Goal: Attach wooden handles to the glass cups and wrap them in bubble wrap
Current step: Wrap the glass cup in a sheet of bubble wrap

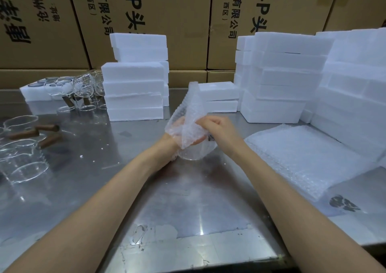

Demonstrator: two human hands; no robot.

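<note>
A person's hands work at a steel table (188,199), wrapping a cup (191,154) in a sheet (191,114) of bubble wrap. The right hand (217,129) pinches a fold of the sheet; the left hand (177,134), mostly hidden behind the wrap, cradles the cup beneath. Left of the hands lie handled cups (23,139); to the right, a wrap stack (302,158); beyond, foam boxes (134,89).

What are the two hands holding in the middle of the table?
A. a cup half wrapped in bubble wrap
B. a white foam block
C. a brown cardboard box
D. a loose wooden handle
A: the left hand and the right hand are folding a sheet of bubble wrap around a glass cup over the metal table.
</note>
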